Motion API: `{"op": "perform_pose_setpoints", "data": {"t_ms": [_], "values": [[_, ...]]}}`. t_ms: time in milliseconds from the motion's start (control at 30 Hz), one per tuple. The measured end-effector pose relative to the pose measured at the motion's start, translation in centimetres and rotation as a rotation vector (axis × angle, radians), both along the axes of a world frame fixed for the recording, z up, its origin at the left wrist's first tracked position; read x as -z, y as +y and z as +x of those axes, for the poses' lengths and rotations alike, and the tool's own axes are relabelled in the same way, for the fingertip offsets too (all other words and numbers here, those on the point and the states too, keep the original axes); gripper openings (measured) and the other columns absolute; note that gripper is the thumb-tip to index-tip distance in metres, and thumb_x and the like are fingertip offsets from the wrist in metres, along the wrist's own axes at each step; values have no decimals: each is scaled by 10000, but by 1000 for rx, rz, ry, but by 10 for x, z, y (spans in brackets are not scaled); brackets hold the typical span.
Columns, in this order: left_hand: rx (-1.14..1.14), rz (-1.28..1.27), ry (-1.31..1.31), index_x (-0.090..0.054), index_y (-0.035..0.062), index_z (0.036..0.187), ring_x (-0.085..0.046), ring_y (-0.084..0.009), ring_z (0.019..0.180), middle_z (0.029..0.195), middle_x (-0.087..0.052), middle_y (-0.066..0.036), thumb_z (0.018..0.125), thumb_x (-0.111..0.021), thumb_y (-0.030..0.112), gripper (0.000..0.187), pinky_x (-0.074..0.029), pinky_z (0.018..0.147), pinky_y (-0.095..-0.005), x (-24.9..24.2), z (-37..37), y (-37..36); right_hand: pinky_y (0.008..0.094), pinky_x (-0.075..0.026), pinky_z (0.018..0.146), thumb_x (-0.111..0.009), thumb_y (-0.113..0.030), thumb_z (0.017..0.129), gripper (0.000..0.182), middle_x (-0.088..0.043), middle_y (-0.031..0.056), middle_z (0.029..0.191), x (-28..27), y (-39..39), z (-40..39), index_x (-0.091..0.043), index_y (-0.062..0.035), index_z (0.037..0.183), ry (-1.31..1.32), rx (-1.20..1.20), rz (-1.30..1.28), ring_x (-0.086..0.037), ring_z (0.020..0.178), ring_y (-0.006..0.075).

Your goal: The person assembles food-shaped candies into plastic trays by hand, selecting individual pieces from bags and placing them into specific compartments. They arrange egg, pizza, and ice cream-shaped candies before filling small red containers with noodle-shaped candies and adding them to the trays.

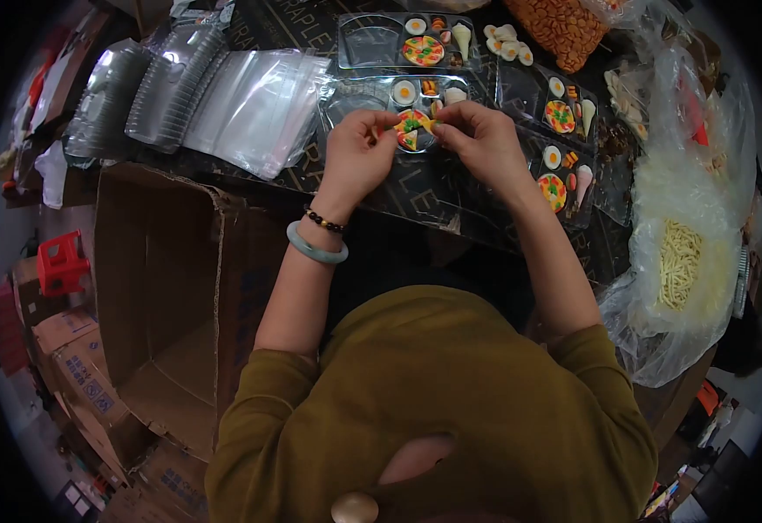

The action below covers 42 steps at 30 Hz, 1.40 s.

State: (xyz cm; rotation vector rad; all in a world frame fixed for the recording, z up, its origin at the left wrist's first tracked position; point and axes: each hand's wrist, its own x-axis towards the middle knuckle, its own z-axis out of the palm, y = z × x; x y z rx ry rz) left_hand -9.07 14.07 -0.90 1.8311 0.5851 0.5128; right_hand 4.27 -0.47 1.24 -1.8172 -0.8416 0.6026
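Note:
A clear plastic tray (339, 103) lies in front of me with miniature toy food in its moulded pockets. A toy pizza (410, 140) made of wedge slices sits in its round pocket, between my two hands. My right hand (488, 146) pinches a small toy pizza slice (425, 125) at the pizza's right edge. On the other side, my left hand (359, 161) has its fingers curled together at the pizza's left edge; what they hold, if anything, is hidden. A toy fried egg (404, 91) and a toy ice cream cone (456, 94) lie in the same tray.
Another filled tray (368, 44) lies behind; two more trays (531, 166) are at the right. Clear bags (246, 109) and stacked plastic shells (176, 83) lie left. Bags of orange pieces (560, 30) and pale sticks (680, 266) stand right. An open cardboard box (159, 288) is below left.

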Motion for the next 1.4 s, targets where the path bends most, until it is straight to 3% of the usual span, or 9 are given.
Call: {"op": "perform_pose_setpoints", "data": {"t_ms": [167,367,667,767,867,967,1100,1200,1400], "values": [[18,484,72,-680,22,947,-632,-242,765,862,-631,-118,755,-708,57,197,-505,685,-313,4,9,-5,402,-511,723,-666,-149,817,181,-685,137,829,9,6,-5,-688,-60,972,-330,-106,-145,-663,780,294],[33,388,96,-682,11,964,-643,-252,809,890,-637,-127,752,-701,48,216,-513,731,-321,4,12,1,428,-496,683,-687,-144,788,124,-651,76,808,5,21,-8,-711,-80,891,-918,-132,-144,-632,703,296],[64,-21,28,-578,0,1194,-668,-212,873,957,-672,-125,780,-678,66,431,-522,778,-307,-2,8,4,391,-473,616,-700,-143,782,115,-621,72,776,9,21,5,-714,-99,888,-981,-128,-181,-619,714,283],[45,75,11,-549,1,1228,-668,-195,833,916,-677,-115,768,-695,50,485,-526,754,-290,5,8,9,349,-490,621,-697,-142,809,127,-629,88,789,-5,22,-2,-707,-79,919,-926,-84,-136,-629,710,262],[68,6,-19,-531,12,1250,-666,-185,799,893,-679,-103,747,-729,53,543,-527,733,-284,2,8,8,393,-495,683,-667,-184,823,147,-644,120,826,-7,23,-7,-691,-58,894,-406,-158,25,-634,769,288],[88,69,-9,-581,23,1197,-666,-177,795,899,-682,-96,741,-748,58,486,-528,723,-286,-7,10,1,356,-504,677,-664,-184,838,184,-658,144,863,0,27,-6,-674,-31,939,-350,-183,64,-648,780,272],[99,50,-23,-681,26,1008,-665,-191,759,836,-666,-96,759,-737,59,258,-526,691,-289,-3,9,4,248,-517,664,-619,-109,898,213,-668,58,907,-14,17,4,-638,4,1078,-96,-54,4,-633,757,95],[59,199,-8,-714,22,881,-652,-231,717,790,-642,-112,765,-729,98,140,-521,664,-314,-3,13,5,230,-525,685,-616,-110,903,215,-670,58,925,-9,10,17,-631,5,1083,128,-6,18,-642,774,98],[72,422,78,-716,25,829,-628,-294,696,784,-625,-143,742,-711,147,150,-511,654,-374,5,28,3,213,-508,606,-664,-138,884,188,-686,60,865,-5,15,3,-659,11,998,32,110,-16,-637,714,74]]}}
